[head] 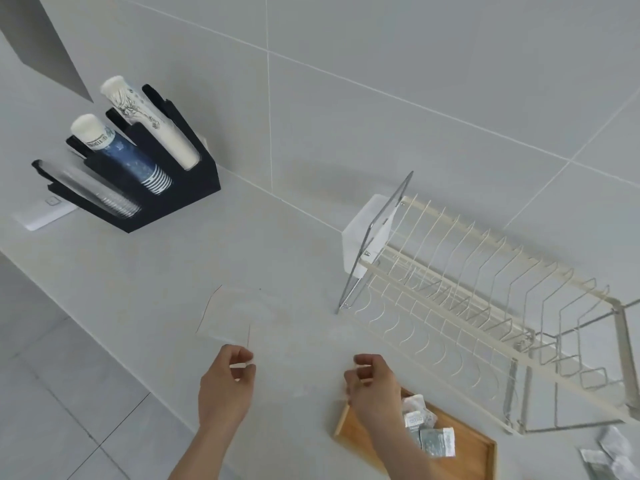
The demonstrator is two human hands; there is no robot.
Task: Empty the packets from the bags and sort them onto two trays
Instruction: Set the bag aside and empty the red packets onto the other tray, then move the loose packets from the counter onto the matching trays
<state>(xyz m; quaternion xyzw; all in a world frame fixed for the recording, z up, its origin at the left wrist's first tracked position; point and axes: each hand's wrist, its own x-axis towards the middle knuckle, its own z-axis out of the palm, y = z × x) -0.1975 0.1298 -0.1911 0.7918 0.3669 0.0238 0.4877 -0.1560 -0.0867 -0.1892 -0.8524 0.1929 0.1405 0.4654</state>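
I hold a clear plastic bag (304, 358), hard to make out, stretched between both hands above the counter. My left hand (225, 386) pinches its left edge and my right hand (374, 386) pinches its right edge. No packet shows inside it. A second clear bag (235, 313) lies flat on the counter just beyond my left hand. A wooden tray (474, 459) sits at the lower right, partly under my right forearm. It carries several small grey-and-white packets (431, 436). More packets (609, 455) lie loose at the bottom right corner. Only one tray is in view.
A cream wire dish rack (485, 306) fills the right side of the counter, close to the tray. A black cup holder (166, 188) with stacked paper cups stands at the back left against the tiled wall. The counter's front edge (104, 341) runs diagonally at left.
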